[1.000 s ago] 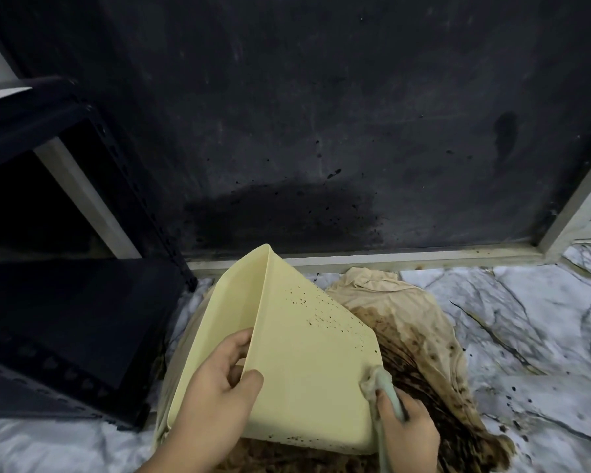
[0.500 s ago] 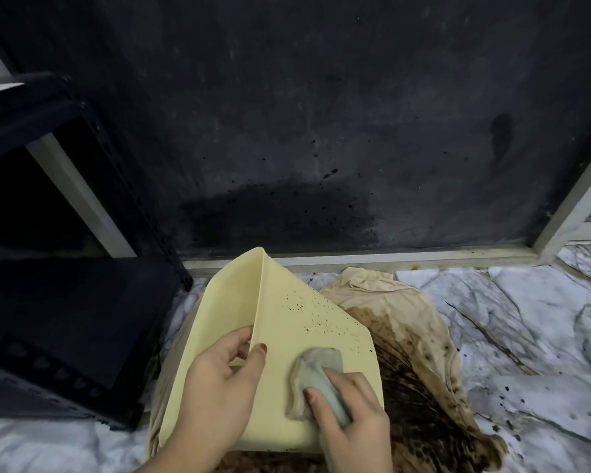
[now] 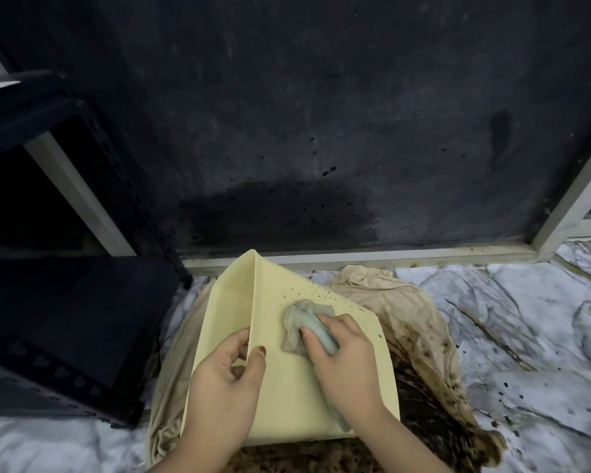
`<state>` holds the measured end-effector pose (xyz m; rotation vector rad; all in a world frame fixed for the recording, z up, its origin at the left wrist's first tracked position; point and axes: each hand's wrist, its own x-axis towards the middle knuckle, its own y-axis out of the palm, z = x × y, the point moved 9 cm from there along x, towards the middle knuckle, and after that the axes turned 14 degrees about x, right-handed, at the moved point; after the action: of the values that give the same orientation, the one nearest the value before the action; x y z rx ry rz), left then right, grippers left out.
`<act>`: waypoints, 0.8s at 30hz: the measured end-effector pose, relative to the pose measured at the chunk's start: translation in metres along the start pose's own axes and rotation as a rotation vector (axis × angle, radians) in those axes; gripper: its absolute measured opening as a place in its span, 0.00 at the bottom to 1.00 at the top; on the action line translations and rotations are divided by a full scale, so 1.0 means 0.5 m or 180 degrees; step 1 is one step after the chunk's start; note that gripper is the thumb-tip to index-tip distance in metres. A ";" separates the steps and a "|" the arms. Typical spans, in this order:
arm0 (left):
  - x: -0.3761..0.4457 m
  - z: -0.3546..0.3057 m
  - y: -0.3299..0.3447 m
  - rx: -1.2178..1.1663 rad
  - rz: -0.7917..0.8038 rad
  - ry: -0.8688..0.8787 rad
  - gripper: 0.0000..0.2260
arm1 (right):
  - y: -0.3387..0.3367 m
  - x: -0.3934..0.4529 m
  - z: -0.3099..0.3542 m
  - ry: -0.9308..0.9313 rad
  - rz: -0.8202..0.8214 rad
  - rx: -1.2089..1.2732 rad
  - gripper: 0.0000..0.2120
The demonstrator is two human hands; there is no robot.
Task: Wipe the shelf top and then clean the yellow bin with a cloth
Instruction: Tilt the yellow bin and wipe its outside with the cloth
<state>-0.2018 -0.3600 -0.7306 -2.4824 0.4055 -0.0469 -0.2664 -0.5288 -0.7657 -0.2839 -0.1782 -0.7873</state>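
**Yellow bin: wiping of the speckled outer face**

The yellow bin (image 3: pixel 287 387) occupies the lower centre of the frame, tipped so that one broad flat face is turned up toward the camera. Its long axis runs from the bottom of the frame up toward a corner that points at the dark wall (image 3: pixel 304 114). Dark specks are scattered across the upper right part of the face.

The cloth (image 3: pixel 301 324), a pale grey-green wad, lies on that face just below the specks. The right hand (image 3: pixel 342 356) is closed around it, fingers curled over the wad and pressing it flat against the plastic. The left hand (image 3: pixel 226 380) grips the ridge edge of the bin, thumb on the upper face and fingers wrapped behind, holding the bin steady.

Handling, as a judgement: the bin appears to be thin, stiff plastic, light and smooth, so it would slide or rock under wiping pressure unless braced. The ridge edge is the sound place to hold it. The cloth is soft and conforms to the surface.

Beneath the bin lies a beige stained fabric (image 3: pixel 417 336) with heavy brown marks, spread on the marble floor (image 3: pixel 526 319). A black shelf unit (image 3: pixel 65 319) stands at the left of the frame.
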 end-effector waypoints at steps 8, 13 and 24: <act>-0.005 -0.001 -0.003 -0.0084 -0.0038 0.0037 0.14 | -0.117 -0.031 -0.165 0.0814 -0.0608 -0.0289 0.11; -0.007 -0.003 0.000 -0.0180 0.0001 -0.0004 0.13 | -0.164 -0.095 -0.242 0.1373 -0.0841 -0.0338 0.13; 0.005 0.001 0.008 -0.0118 0.0104 0.0160 0.15 | -0.067 -0.144 -0.077 -0.0119 -0.0627 -0.0024 0.16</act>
<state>-0.2007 -0.3636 -0.7334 -2.5146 0.4722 -0.0893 -0.3384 -0.5151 -0.8149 -0.2913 -0.2410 -0.9784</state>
